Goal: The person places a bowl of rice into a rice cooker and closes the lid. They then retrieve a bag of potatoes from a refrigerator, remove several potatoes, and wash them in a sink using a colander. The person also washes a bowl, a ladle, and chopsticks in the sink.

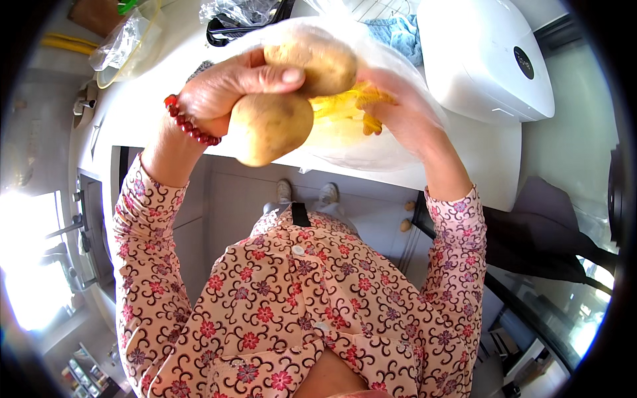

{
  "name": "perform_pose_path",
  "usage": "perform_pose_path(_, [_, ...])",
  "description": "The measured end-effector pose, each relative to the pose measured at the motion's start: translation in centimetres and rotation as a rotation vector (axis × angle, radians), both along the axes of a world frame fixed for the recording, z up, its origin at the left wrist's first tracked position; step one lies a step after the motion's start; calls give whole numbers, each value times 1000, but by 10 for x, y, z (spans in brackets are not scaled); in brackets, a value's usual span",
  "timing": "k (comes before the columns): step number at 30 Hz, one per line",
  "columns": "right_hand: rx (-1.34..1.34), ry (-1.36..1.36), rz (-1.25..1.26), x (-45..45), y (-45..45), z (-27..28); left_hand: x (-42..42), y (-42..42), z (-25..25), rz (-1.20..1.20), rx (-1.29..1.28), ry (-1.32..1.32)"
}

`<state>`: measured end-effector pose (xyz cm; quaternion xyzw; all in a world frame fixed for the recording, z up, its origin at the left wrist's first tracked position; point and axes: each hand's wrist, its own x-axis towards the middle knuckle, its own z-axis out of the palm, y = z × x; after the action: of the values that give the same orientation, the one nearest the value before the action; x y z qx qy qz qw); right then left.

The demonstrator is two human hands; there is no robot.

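Observation:
Two potatoes are in my left hand, which wears a red bead bracelet. The upper potato lies beyond my thumb, and the lower potato sits below it, nearer my body. To the right, my right hand shows blurred through a clear plastic bag. Yellow mesh netting lies at its fingertips, inside or behind the bag; which one I cannot tell. The fingers look curled round part of the netting or bag, but the blur hides the exact grip.
On the white counter, a rounded white appliance stands at the right. A clear bowl with crumpled plastic is at the upper left. A black-handled item and a blue cloth lie at the back. Two small potato-like objects rest below.

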<state>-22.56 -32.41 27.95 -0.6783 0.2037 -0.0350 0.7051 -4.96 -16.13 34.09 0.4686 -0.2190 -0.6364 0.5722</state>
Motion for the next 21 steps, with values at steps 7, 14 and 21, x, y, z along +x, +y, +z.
perform_pose_path(7, [188,-218,-146,-23,-4,-17,-25,13,3,-133,-152,41])
perform_pose_path(14, [-842,-60,-68,-40,-21,-31,-51,13,11,-157,-352,97])
perform_pose_path(21, [-998,-412,-149,-50,42,26,-24,50,-18,285,-157,112])
